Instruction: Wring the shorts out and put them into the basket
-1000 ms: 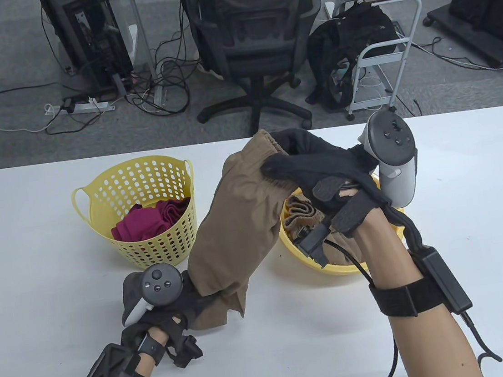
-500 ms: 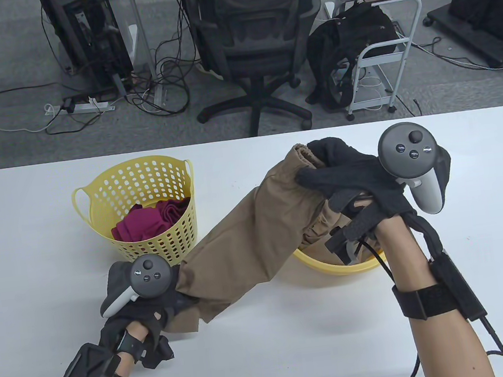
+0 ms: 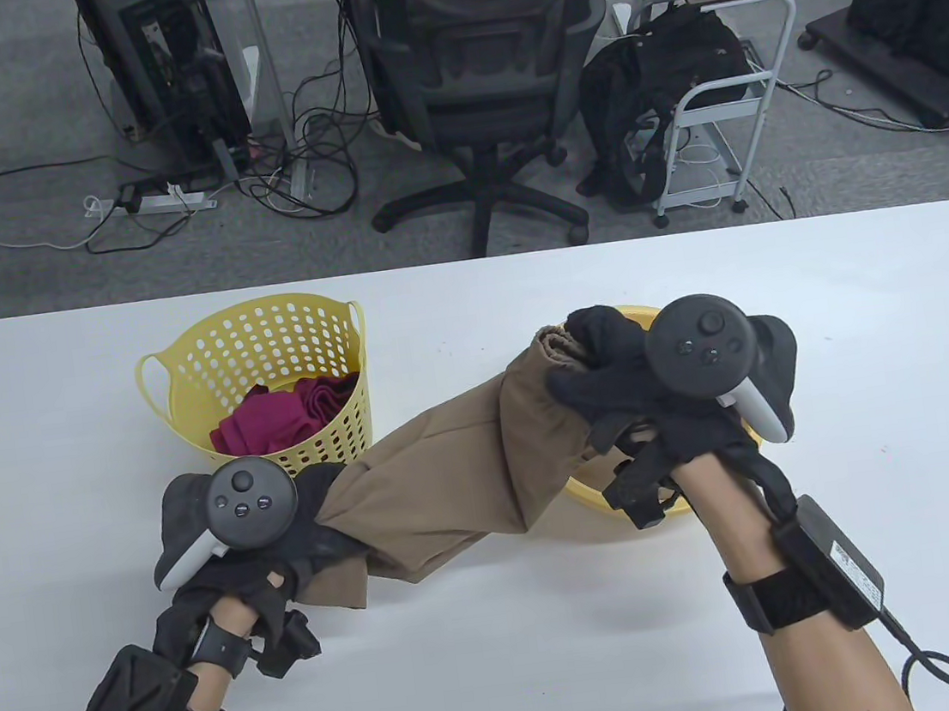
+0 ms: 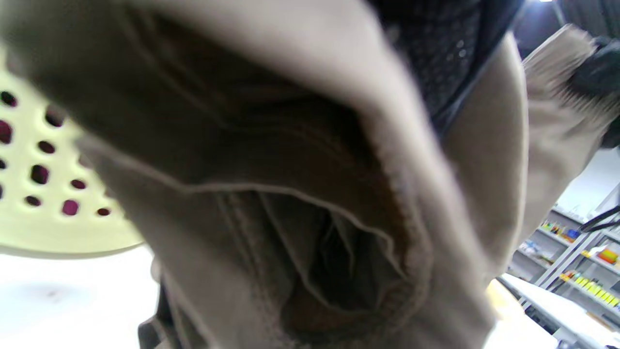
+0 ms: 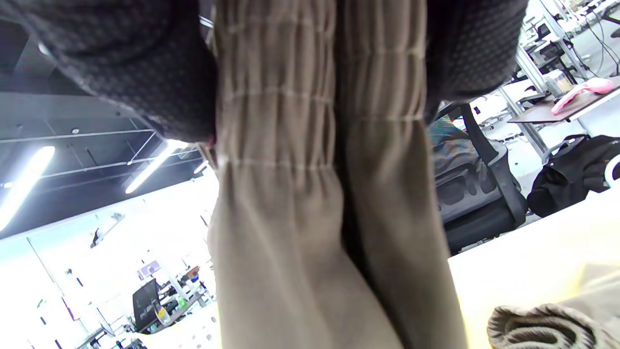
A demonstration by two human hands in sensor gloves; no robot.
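Brown shorts (image 3: 463, 469) stretch between both hands above the table. My left hand (image 3: 306, 532) grips the leg end at the lower left; my right hand (image 3: 598, 375) grips the elastic waistband over the yellow bowl (image 3: 582, 493). The left wrist view is filled by the hem opening of the shorts (image 4: 300, 218), with the perforated wall of the yellow basket (image 4: 34, 203) beside it. In the right wrist view the gathered waistband of the shorts (image 5: 310, 145) sits between gloved fingers (image 5: 145, 77). The yellow perforated basket (image 3: 184, 382) stands at the left with dark red cloth (image 3: 283, 413) inside.
Another brown garment (image 5: 537, 325) lies in the bowl below my right hand. The white table (image 3: 508, 628) reaches across the view. Beyond its far edge stand an office chair (image 3: 483, 69), a black bag (image 3: 657, 82) and a small cart (image 3: 720, 101).
Both hands have come down towards the table and moved apart, the left going left, the right going right. The shorts went from hanging steeply to being drawn out nearly level between them.
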